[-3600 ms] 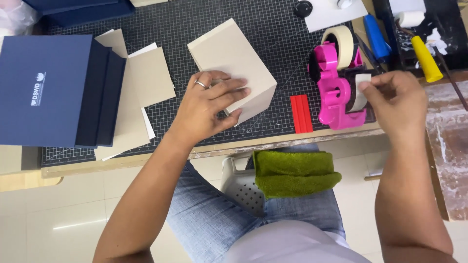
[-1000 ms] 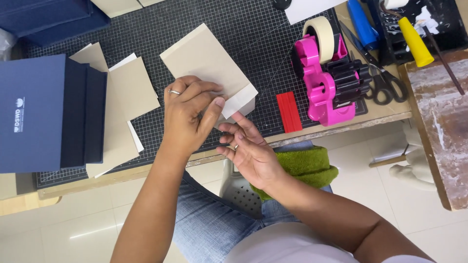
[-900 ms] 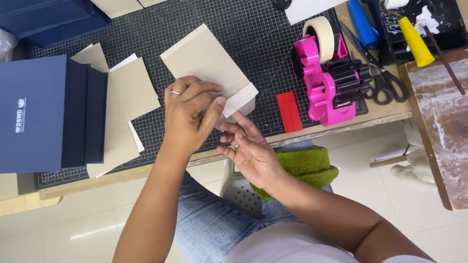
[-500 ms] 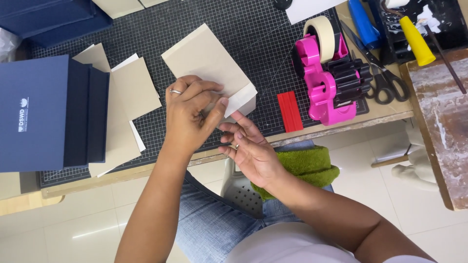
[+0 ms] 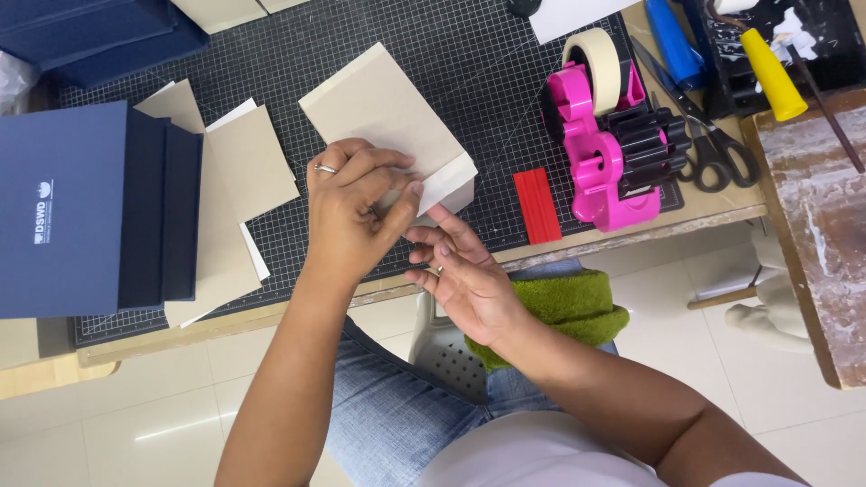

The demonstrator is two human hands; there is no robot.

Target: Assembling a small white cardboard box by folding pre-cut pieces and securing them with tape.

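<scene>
Both hands (image 5: 356, 212) seemingly pinch the cardboard box (image 5: 388, 122) corner.

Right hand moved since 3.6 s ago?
Yes. The right hand left the pink tape dispenser and moved left to the beige cardboard box.

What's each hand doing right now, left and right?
Left hand: fingers curled, pressing down on the beige cardboard box, thumb at its near edge.
Right hand: open, palm up, fingertips at the box's near corner; not gripping anything visible.
</scene>
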